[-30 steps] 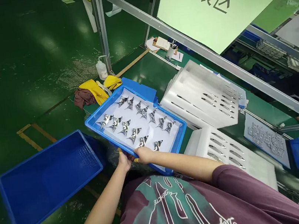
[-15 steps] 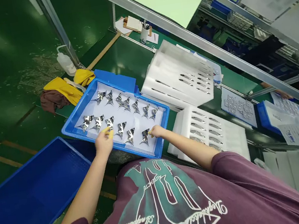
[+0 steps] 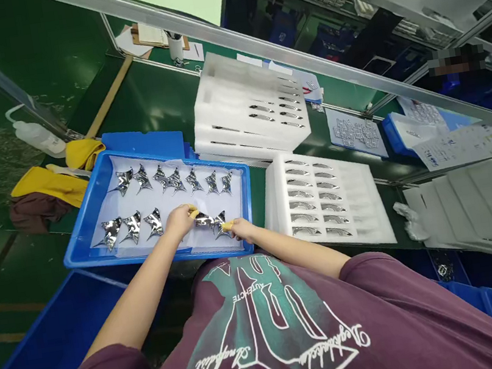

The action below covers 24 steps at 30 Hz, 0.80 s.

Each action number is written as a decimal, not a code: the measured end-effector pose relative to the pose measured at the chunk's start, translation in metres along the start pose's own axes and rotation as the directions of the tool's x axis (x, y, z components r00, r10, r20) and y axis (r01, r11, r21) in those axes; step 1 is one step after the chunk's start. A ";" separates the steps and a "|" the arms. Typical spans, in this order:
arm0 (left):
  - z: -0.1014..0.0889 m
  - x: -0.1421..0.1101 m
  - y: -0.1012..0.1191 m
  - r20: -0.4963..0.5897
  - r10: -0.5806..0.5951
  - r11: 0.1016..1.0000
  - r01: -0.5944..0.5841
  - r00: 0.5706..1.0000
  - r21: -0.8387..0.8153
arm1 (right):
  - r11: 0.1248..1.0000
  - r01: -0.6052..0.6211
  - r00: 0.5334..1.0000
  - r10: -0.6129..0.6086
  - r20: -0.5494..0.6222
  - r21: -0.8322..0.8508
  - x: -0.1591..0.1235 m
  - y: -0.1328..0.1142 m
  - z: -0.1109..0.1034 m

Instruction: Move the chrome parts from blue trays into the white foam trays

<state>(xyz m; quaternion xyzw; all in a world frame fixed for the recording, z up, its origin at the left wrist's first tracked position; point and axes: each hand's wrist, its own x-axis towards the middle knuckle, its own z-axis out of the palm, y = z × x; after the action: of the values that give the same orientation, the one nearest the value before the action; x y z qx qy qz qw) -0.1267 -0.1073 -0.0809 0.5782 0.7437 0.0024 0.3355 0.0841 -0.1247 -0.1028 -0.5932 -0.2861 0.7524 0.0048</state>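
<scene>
"So, what are our fingers doing in the head view?"

"Our left hand is pinching one shiny piece, and our right hand is pinching another shiny piece just beside it."

"Where are we holding them?"

"We're holding them at the white paper in our blue tray. White foam is sitting nearby."

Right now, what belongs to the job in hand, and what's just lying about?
In the job:
- blue tray, white liner
- shiny metal parts, left hand and right hand at two

Likely just lying about:
- squeeze bottle
- yellow-and-brown bundle
- pen cup, notebook

Slotted foam block: can't tell.
</scene>
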 end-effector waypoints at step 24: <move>0.045 0.053 0.064 0.383 0.152 0.871 -0.307 0.911 0.384 | 0.913 0.398 0.838 -0.323 -0.439 0.088 -0.119 0.040 -0.186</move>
<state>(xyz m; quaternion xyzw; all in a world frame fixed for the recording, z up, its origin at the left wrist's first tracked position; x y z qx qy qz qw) -0.0553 -0.0573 -0.1171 0.7153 0.5806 -0.2235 0.3184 0.2990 -0.1208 -0.0387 -0.6717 -0.3178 0.6166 0.2600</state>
